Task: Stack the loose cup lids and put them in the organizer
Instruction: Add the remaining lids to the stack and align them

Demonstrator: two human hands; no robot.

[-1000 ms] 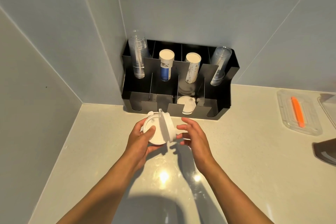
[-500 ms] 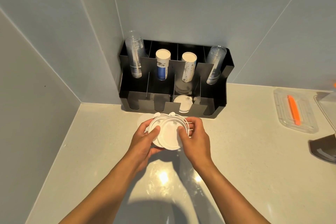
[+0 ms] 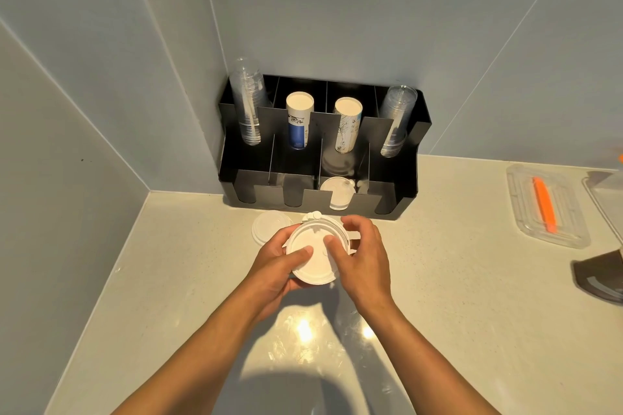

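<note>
Lids [image 3: 312, 258] stacked, clasped between left hand [image 3: 274, 268] and right hand [image 3: 360, 258].

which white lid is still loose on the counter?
The flat white plastic lid lying left of the hands; the others are in the held stack or the black organizer's front slot.

Scene was evenly bright from overhead, two glare spots shone on the glossy counter [image 3: 472, 296], a soft shadow lay under the forearms at bottom centre, wide-angle bending curved the wall tiles [image 3: 101, 77] at the edges, focus stayed fairly sharp
</note>
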